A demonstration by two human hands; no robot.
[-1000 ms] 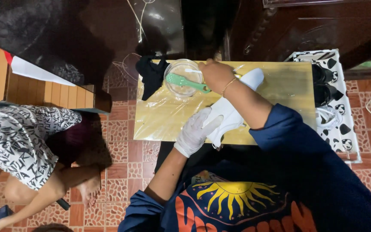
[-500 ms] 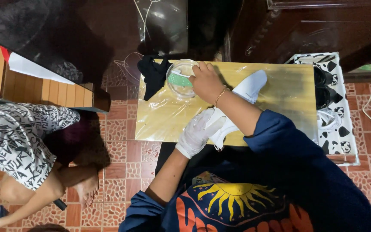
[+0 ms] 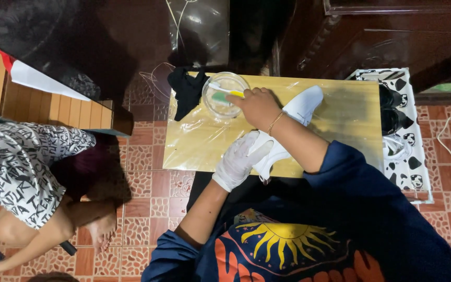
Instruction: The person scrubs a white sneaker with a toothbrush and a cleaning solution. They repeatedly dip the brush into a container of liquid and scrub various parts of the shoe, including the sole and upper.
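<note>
Head view, looking straight down at a low yellow tabletop (image 3: 335, 120) covered with clear plastic film, standing on a red patterned tile floor (image 3: 152, 183). The right hand (image 3: 257, 104), bare and wearing a thin bracelet at the wrist, is closed in a pinch around the handle of a toothbrush (image 3: 224, 92); the brush's green and yellow head lies inside a clear round bowl (image 3: 224, 95) at the far left part of the tabletop. The left hand (image 3: 241, 159), in a white glove, is curled around the near end of a white shoe (image 3: 293, 122), fingers pressed on its upper. The shoe lies slantwise across the middle of the tabletop, its toe pointing away and to the right, and the right forearm crosses over it. A black cloth (image 3: 188, 91) lies crumpled just left of the bowl, hanging partly over the tabletop's edge. To the right of the tabletop stands a black-and-white patterned tray (image 3: 411, 156) holding dark footwear; whether it touches the tabletop cannot be told. The person wears a dark blue top with a sun print. At lower left another person (image 3: 22, 167) in a black-and-white lettered garment sits on the floor, one bare foot near the tabletop's near left corner. A wooden slatted box (image 3: 53, 109) stands behind that person.
</note>
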